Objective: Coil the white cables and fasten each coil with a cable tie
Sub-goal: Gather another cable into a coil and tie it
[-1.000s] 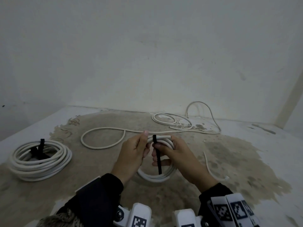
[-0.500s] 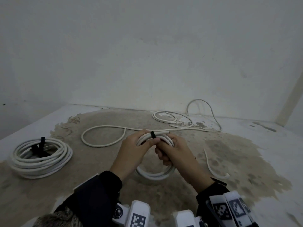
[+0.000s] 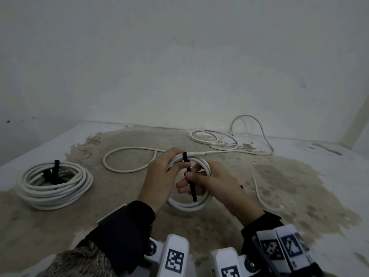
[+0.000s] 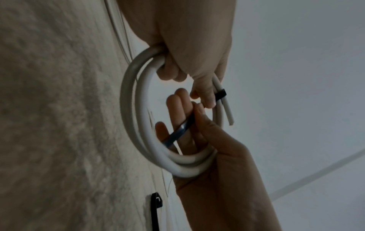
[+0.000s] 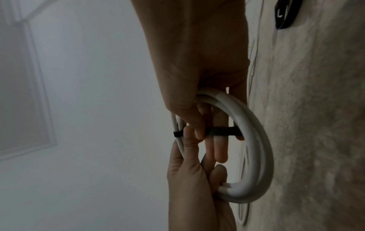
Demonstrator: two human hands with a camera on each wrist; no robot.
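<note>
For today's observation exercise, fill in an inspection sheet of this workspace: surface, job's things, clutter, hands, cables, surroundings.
Surface: stained concrete floor, paler at the edges.
Job's things: small white coil held off the floor; black cable tie looped over its top, its tail hanging across the ring.
Clutter: spare black tie on the floor.
Hands: left hand grips the coil's top; right hand pinches the tie's tail.
Cables: tied large coil at left; loose white cable beyond the hands; short offcut at right.
Surroundings: bare white wall.
</note>
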